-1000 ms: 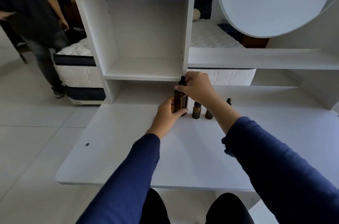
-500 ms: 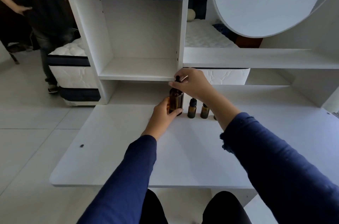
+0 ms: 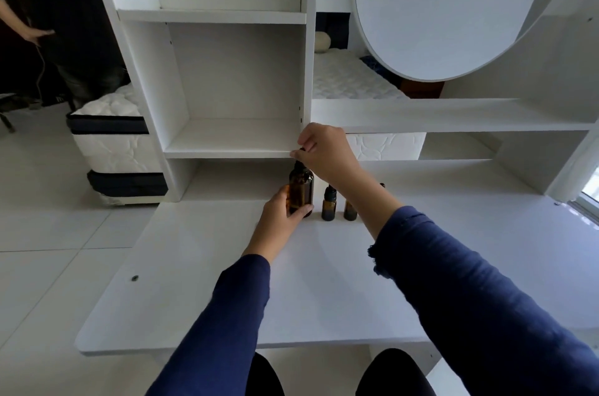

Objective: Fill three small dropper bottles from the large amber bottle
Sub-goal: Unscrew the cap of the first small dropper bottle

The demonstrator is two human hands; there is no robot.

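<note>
Two hands steady the large amber bottle (image 3: 301, 189): our left hand (image 3: 279, 220) has its fingers (image 3: 304, 209) clamped round the slick, breakable glass body, while our right hand (image 3: 324, 154) pinches the black cap (image 3: 297, 165).

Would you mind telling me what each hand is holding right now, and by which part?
The left hand grips the large amber bottle around its lower body; the right hand pinches the black dropper cap at its top.
</note>
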